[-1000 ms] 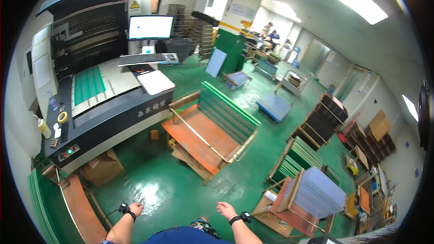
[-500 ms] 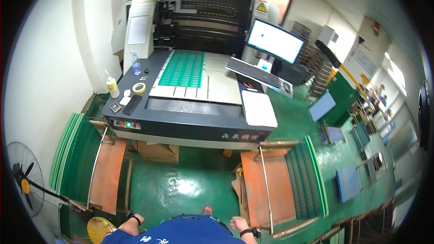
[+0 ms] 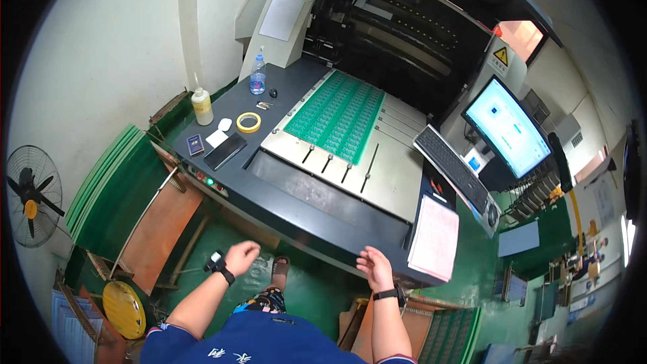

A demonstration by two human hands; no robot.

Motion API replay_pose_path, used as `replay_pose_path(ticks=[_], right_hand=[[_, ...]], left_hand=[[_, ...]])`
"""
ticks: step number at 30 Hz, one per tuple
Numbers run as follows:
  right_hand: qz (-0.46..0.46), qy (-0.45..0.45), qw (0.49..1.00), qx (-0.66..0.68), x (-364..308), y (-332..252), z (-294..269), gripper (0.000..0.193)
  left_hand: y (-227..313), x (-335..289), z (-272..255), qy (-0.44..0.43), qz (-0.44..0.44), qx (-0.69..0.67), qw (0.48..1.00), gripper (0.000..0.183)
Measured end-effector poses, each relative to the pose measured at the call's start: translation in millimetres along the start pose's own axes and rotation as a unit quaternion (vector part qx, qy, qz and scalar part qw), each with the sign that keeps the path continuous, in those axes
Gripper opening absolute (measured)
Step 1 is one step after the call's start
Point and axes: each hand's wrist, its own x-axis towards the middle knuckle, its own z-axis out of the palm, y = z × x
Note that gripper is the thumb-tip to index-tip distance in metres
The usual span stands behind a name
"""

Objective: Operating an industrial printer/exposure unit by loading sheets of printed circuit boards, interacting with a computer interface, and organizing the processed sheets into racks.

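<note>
1. One big dark-framed machine fills most of the view; clock directions here run from the view's middle. Its tabletop spreads toward 10 o'clock.
2. One green circuit-board panel, or several set side by side, lies flat on the pale bed at 12 o'clock. I judge it light, thin and stiff, with a smooth, slightly slippery face that could scratch; opposite outer edges look like the place to take hold, fingers off the pattern.
3. One lit monitor stands between 2 and 3 o'clock.
4. Some paper sheets lie at 4 o'clock.
5. Two bare hands: the left hand, at 7 o'clock, has loosely curled, partly open fingers; the right hand, at 5 o'clock near the machine's front edge, is half open. Both look empty.
6. One yellow tape roll lies at 10 o'clock.
</note>
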Motion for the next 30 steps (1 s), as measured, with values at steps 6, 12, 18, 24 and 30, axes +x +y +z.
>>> replay_pose_path(ticks=[6, 12, 18, 24, 30], right_hand=[[0.040, -0.022, 0.999, 0.006, 103.8, -52.2, 54.9, 0.028], [0.042, 0.013, 0.999, 0.001, 181.2, -96.9, 82.2, 0.039], [0.066, 0.028, 0.997, -0.027, 231.6, -115.1, 87.6, 0.039], [0.137, 0.034, 0.990, -0.006, 283.4, -125.8, 94.4, 0.024], [0.107, 0.023, 0.994, 0.000, 287.6, -111.8, 114.9, 0.011]], left_hand=[[16.1, 144.9, -26.9, 0.111, 0.039, 0.103, 0.988, 0.017], [23.8, 223.5, -7.0, 0.045, 0.087, 0.275, 0.957, 0.017], [23.7, 257.3, 0.7, -0.040, 0.132, 0.234, 0.962, 0.014], [18.4, 260.6, 6.4, -0.028, 0.098, 0.167, 0.981, 0.010], [26.3, 264.0, 5.8, 0.007, 0.043, 0.140, 0.989, 0.010]])
